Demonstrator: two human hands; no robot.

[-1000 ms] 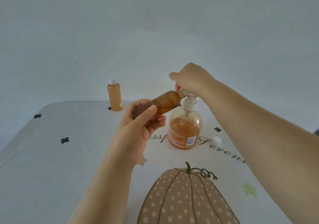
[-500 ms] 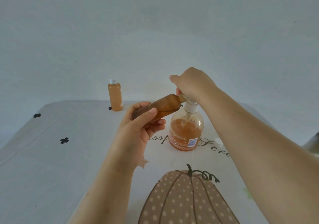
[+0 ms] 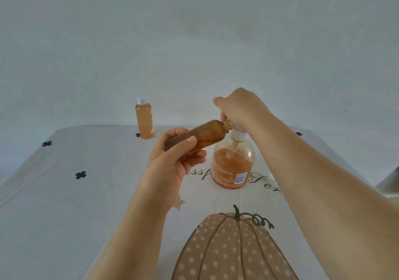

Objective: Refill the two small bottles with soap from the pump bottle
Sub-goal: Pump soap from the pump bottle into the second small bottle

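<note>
Pump [image 3: 238,136] sinks; left fingers [image 3: 194,160] wrap small bottle [image 3: 204,134].

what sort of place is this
Probably someone's home: a tablecloth printed with a pumpkin, set against a plain wall, with a soap pump bottle and a capped small bottle standing on it.

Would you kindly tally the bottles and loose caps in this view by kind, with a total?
Small bottles: 2 (held bottle, standing bottle)
Pump bottle: 1
Loose white cap: 1, partly hidden
Total: 4
</note>
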